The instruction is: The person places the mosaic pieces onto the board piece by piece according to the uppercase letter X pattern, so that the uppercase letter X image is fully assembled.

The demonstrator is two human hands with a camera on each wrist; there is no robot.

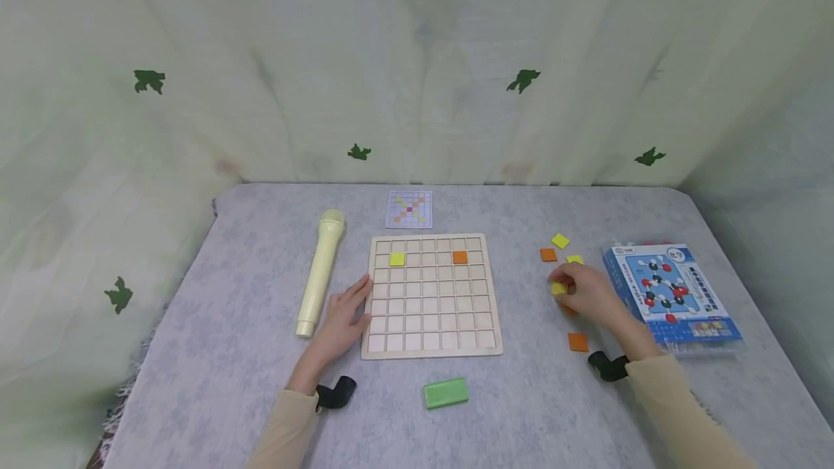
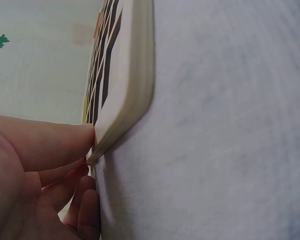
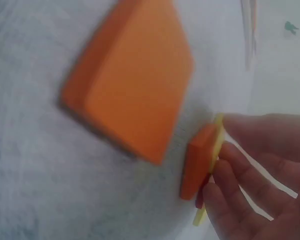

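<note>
A wooden grid board (image 1: 431, 353) lies mid-table, with a yellow tile (image 1: 397, 259) and an orange tile (image 1: 460, 258) in its upper rows. My left hand (image 1: 339, 320) rests at the board's left side, fingertips and thumb touching the edge; the left wrist view shows the thumb (image 2: 55, 142) against the rim. On the right, my right hand (image 1: 589, 295) pinches a yellow tile (image 1: 559, 288) between thumb and fingers. Close by that tile in the right wrist view are an orange tile (image 3: 196, 160) and a sliver of red. Another orange tile (image 3: 135, 80) lies nearer that camera.
Beyond the board lies a pattern card (image 1: 409, 210). A cream microphone-shaped tube (image 1: 319, 273) lies left of it, and a green block (image 1: 446, 393) in front. A blue-and-white molecule-model box (image 1: 677, 295) stands right of my right hand. Loose yellow tiles (image 1: 560, 241) and orange tiles (image 1: 578, 342) surround that hand.
</note>
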